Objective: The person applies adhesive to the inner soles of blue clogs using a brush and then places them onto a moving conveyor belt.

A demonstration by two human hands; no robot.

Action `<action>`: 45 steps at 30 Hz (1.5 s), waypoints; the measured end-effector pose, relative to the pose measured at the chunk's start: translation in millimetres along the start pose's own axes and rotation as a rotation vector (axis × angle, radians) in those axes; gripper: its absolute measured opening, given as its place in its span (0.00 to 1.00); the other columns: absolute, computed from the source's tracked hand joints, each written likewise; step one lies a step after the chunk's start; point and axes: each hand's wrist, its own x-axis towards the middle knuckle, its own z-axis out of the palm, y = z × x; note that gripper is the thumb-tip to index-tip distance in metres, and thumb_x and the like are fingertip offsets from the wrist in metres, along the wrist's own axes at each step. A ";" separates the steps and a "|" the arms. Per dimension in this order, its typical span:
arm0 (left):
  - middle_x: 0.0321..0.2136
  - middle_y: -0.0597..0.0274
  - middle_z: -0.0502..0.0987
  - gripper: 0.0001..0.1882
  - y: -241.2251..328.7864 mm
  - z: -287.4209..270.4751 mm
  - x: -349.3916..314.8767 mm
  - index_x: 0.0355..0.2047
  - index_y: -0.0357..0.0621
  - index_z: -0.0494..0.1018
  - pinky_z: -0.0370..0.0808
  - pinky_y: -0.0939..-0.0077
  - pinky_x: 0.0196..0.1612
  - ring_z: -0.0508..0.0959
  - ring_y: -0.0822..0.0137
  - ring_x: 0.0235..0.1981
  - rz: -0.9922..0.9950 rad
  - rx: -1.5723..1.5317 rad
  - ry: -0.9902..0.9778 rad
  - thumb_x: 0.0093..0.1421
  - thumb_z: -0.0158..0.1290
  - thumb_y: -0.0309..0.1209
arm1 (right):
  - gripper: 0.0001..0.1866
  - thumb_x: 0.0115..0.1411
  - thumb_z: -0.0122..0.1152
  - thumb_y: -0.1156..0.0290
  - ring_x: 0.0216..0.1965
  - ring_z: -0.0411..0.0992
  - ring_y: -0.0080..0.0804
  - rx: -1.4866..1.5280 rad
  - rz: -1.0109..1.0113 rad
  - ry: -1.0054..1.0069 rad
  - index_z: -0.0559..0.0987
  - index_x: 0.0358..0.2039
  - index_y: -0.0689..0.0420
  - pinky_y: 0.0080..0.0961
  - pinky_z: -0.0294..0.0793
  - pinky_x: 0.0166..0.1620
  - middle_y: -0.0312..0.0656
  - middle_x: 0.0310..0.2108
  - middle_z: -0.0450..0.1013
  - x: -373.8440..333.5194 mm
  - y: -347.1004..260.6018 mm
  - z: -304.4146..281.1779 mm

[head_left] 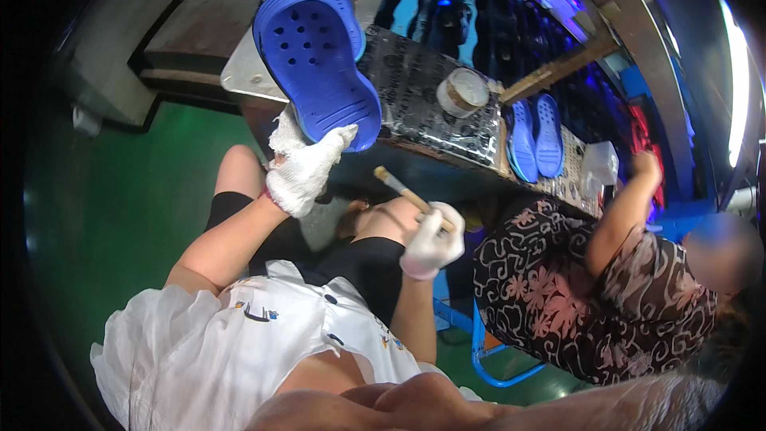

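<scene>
A blue shoe upper piece with round holes in its toe (319, 72) is tilted up in front of me, its inside facing me; more blue layers show along its edge. My left hand (307, 168), in a white knitted glove, grips it by the heel end with the thumb over the rim. Lower and to the right, my right hand (435, 241), also gloved in white, is closed around the wooden handle of a small flat brush (403, 189). The brush's bristles point up and left, apart from the shoe.
A round tub (463, 92) stands on the dark, film-covered bench top (415, 84). Two blue soles (535, 137) lie to its right, past a wooden brace (558, 72). A co-worker in a patterned top (558, 287) sits close at my right on a blue-framed seat (487, 359).
</scene>
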 end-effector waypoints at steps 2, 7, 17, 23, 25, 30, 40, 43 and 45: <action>0.34 0.64 0.77 0.19 0.7 10.1 -3.8 0.45 0.39 0.69 0.72 0.84 0.29 0.75 0.78 0.28 -0.124 -0.009 -0.118 0.53 0.60 0.24 | 0.04 0.62 0.53 0.77 0.24 0.73 0.21 0.247 0.412 0.048 0.75 0.35 0.63 0.15 0.73 0.26 0.38 0.26 0.73 -33.1 26.4 13.7; 0.30 0.66 0.76 0.20 0.2 62.6 -11.7 0.45 0.40 0.70 0.70 0.84 0.22 0.72 0.79 0.24 -0.437 -0.054 -0.593 0.52 0.61 0.29 | 0.11 0.59 0.56 0.64 0.24 0.76 0.36 -0.125 0.519 -0.251 0.78 0.34 0.58 0.31 0.74 0.31 0.45 0.22 0.76 -92.8 70.3 36.9; 0.21 0.63 0.72 0.13 -71.1 243.6 -2.3 0.20 0.41 0.68 0.68 0.81 0.21 0.70 0.75 0.19 -0.561 -0.119 -0.858 0.49 0.60 0.35 | 0.13 0.59 0.57 0.61 0.21 0.75 0.46 -0.213 0.402 -0.303 0.79 0.36 0.57 0.36 0.74 0.26 0.48 0.21 0.76 -102.5 105.7 38.4; 0.29 0.62 0.75 0.13 -94.9 296.0 24.8 0.38 0.40 0.69 0.74 0.78 0.29 0.73 0.75 0.25 -0.388 -0.095 -0.753 0.56 0.58 0.33 | 0.11 0.59 0.57 0.63 0.25 0.76 0.43 -0.055 0.633 -0.298 0.78 0.34 0.59 0.32 0.74 0.31 0.48 0.24 0.76 -91.3 92.5 32.5; 0.32 0.59 0.75 0.17 -83.4 274.7 22.9 0.43 0.40 0.68 0.74 0.76 0.33 0.74 0.73 0.27 -0.353 -0.005 -0.781 0.56 0.58 0.32 | 0.12 0.59 0.57 0.62 0.27 0.76 0.43 -0.004 0.704 -0.309 0.78 0.34 0.58 0.33 0.74 0.32 0.49 0.25 0.76 -87.0 87.0 32.1; 0.37 0.52 0.74 0.13 -67.4 163.6 28.7 0.38 0.41 0.75 0.73 0.66 0.45 0.75 0.54 0.42 0.800 0.234 -0.511 0.50 0.58 0.25 | 0.12 0.60 0.55 0.61 0.27 0.77 0.39 -0.111 0.789 -0.365 0.79 0.35 0.56 0.33 0.75 0.34 0.47 0.26 0.77 -83.0 87.8 30.4; 0.39 0.50 0.73 0.12 -51.8 -19.2 124.3 0.38 0.42 0.72 0.67 0.58 0.49 0.72 0.49 0.43 0.571 1.343 -0.324 0.59 0.48 0.35 | 0.08 0.57 0.63 0.73 0.28 0.74 0.23 0.346 0.804 -0.129 0.76 0.35 0.60 0.20 0.73 0.34 0.38 0.27 0.75 -93.5 95.0 38.4; 0.31 0.57 0.74 0.08 -55.1 -40.8 113.0 0.30 0.44 0.72 0.68 0.58 0.41 0.73 0.53 0.35 0.858 1.131 -0.315 0.51 0.58 0.31 | 0.08 0.55 0.64 0.76 0.32 0.71 0.24 0.286 0.753 0.010 0.75 0.35 0.59 0.21 0.72 0.38 0.36 0.30 0.72 -83.7 94.4 23.9; 0.35 0.54 0.74 0.10 -45.6 -40.2 88.6 0.30 0.44 0.73 0.70 0.60 0.43 0.74 0.51 0.39 0.891 0.941 -0.275 0.46 0.61 0.26 | 0.09 0.57 0.58 0.78 0.19 0.65 0.17 0.245 0.588 0.192 0.73 0.39 0.57 0.12 0.66 0.21 0.34 0.23 0.70 -73.3 116.0 10.5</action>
